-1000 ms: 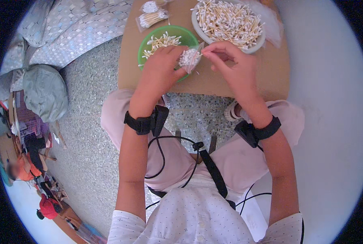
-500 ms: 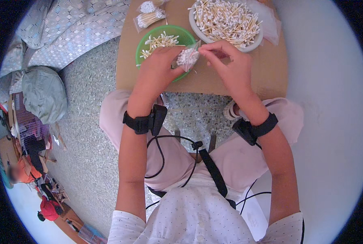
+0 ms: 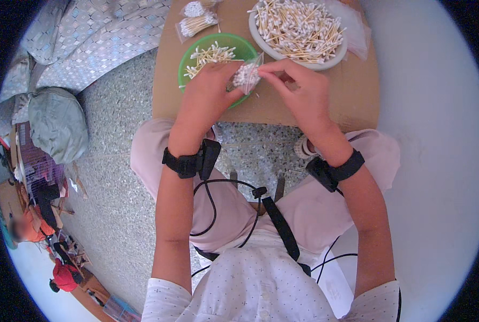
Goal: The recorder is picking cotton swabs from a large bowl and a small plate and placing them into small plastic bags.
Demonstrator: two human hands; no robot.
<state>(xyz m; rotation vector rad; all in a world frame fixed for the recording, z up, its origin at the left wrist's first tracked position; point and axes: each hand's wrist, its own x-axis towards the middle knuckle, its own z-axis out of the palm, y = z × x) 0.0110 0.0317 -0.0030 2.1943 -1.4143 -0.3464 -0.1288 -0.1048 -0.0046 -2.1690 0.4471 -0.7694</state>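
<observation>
My left hand is closed around a small clear plastic bag packed with cotton swabs, their white tips facing right. At the bag's right edge, the thumb and forefinger of my right hand are pinched together against it; whether a swab is also between them I cannot make out. Under the left hand and bag stands a green bowl with loose cotton swabs in it. Just beyond my right hand is a white bowl heaped with cotton swabs.
Two filled bags of cotton swabs lie at the far left of the brown tabletop. Empty-looking clear bags lie beside the white bowl. A grey-green covered round object stands on the left. Other people sit at the far left.
My right fingertips have moved slightly left and nearer, onto the bag's edge. The left hand and bag have hardly moved.
</observation>
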